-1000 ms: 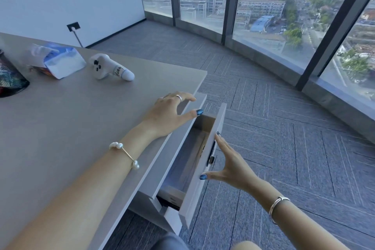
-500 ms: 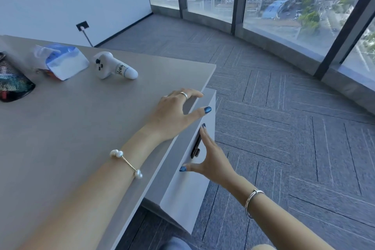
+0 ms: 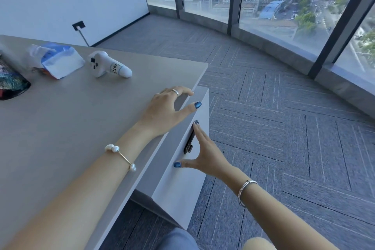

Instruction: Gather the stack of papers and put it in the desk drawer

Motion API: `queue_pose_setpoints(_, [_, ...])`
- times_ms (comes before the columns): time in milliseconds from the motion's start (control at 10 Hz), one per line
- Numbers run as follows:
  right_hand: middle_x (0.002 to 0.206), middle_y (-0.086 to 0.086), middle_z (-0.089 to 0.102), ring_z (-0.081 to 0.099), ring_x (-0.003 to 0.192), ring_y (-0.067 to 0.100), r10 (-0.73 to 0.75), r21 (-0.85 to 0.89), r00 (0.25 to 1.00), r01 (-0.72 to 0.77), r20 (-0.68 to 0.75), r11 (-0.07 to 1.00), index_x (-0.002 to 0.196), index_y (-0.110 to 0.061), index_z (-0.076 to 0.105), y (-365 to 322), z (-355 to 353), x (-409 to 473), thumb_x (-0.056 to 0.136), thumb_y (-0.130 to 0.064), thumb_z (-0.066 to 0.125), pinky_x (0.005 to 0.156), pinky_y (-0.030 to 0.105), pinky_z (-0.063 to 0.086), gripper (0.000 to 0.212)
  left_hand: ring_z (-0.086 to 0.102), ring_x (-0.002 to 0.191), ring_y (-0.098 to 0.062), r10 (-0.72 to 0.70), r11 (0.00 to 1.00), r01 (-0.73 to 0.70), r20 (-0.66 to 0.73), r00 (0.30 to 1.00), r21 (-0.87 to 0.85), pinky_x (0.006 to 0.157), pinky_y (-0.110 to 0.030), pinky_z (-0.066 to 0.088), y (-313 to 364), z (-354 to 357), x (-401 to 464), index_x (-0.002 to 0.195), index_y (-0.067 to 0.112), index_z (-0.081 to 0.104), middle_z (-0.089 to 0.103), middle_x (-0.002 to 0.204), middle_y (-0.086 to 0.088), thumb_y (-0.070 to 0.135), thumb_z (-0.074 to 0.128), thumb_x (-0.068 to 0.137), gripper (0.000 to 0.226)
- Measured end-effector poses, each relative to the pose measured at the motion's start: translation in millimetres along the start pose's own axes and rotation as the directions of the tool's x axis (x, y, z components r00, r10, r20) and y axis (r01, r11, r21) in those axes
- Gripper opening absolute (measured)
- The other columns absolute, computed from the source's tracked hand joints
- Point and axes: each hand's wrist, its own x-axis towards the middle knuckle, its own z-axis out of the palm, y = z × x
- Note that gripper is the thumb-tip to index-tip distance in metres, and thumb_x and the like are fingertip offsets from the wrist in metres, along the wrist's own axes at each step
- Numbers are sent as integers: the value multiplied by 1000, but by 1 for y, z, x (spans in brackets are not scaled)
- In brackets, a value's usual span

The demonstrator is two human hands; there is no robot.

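Observation:
The desk drawer under the grey desk's right edge is pushed in flush, its white front facing the floor side. A black handle runs along that front. My right hand lies flat against the drawer front beside the handle, fingers spread, holding nothing. My left hand rests palm down on the desk at its right edge, fingers curling over the rim. No stack of papers is in view.
On the far left of the desk lie a white controller, a blue-and-white packet and a dark patterned pouch. Grey carpet floor spreads to the right, bounded by tall windows. A wall socket sits behind the desk.
The drawer stood open a second ago; my right hand pushed its front inward until it closed. My left hand stayed on the desk edge.

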Motion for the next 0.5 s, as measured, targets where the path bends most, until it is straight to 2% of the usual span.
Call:
queue_pose_setpoints(100, [159, -8, -3, -5, 142, -1, 5, -42, 1000, -5, -16, 999, 149, -17, 0, -2, -8, -7, 60, -55, 77, 115, 22, 5, 123, 48, 120, -10, -22, 1000, 23, 22, 1000, -11, 107, -39, 34, 3, -3, -2, 112, 28, 58, 59, 125, 9, 53, 53, 79, 41])
queue_pose_setpoints(300, [160, -6, -2, -2, 145, 6, 4, -71, 999, -7, -48, 997, 149, -17, 2, -14, -30, -29, 63, -55, 74, 117, 27, 6, 118, 46, 123, -10, -84, 989, 95, 104, 991, -109, 106, -33, 33, 8, -9, -5, 107, 36, 60, 59, 127, 8, 67, 48, 73, 48])
queue_pose_setpoints(400, [160, -6, 1, 2, 146, 8, -14, -38, 997, 11, -71, 999, 149, -22, 7, -26, -41, -41, 64, -55, 73, 118, 32, 11, 113, 49, 120, -11, -86, 987, 102, 127, 988, -128, 100, -31, 36, 14, -14, -12, 104, 38, 60, 61, 123, 7, 69, 45, 71, 48])
queue_pose_setpoints(500, [160, -4, 7, 11, 145, 13, -37, -17, 996, 36, -84, 999, 146, -30, 18, -42, -51, -53, 66, -54, 72, 116, 35, 17, 100, 53, 113, -10, -105, 979, 126, 131, 986, -160, 93, -29, 37, 25, -24, -22, 103, 35, 60, 62, 116, 12, 62, 47, 79, 39])
